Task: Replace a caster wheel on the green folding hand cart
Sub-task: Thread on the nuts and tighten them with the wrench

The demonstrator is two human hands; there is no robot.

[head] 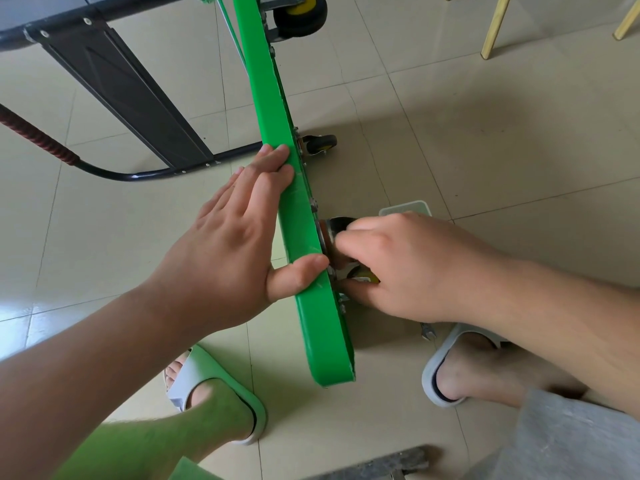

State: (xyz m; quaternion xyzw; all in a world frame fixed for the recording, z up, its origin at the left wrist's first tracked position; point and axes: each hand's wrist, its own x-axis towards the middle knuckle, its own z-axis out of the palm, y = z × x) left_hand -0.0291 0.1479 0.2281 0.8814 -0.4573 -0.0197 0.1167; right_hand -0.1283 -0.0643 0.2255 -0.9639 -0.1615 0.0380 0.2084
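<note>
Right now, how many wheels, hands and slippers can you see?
Wheels: 3 (far wheel, middle wheel, near wheel mostly hidden under the right hand)
Hands: 2 (left hand, right hand)
Slippers: 2 (left slipper, right slipper)
Total: 7

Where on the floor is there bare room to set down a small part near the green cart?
Bare tiles lie right of the cart deck, between the small caster, the chair legs and the clear container. More lie left, between the black handle and the left hand. Crowded: around the right hand holding a caster wheel, wrench and sandals.
</note>
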